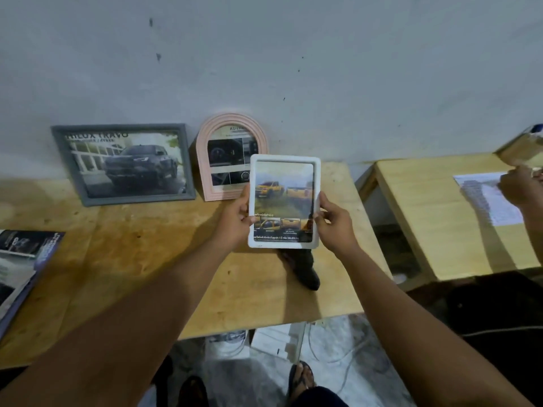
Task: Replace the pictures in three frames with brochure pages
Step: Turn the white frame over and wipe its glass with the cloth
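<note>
Wooden table: pale plywood top, and both forearms cross its near edge.
Brochure: lies flat at the table's near left, partly out of view.
Dark object: lies on the table just below the white frame; I cannot tell what it is.
Left hand: clamped on the white frame's left rim, with the thumb on the front.
Right hand: pinches the right rim, also with the thumb on the front.
White frame: held upright over the table's middle, facing the camera. It holds a page showing yellow pickups.
Pink arched frame: stands at the far edge and leans on the wall. The white frame partly covers it.
Grey frame: just left of the pink one at the far edge, leaning on the wall and showing a dark pickup.
Second table: stands to the right across a gap. A paper sheet lies on it, with another person's hand at the sheet's far end.
</note>
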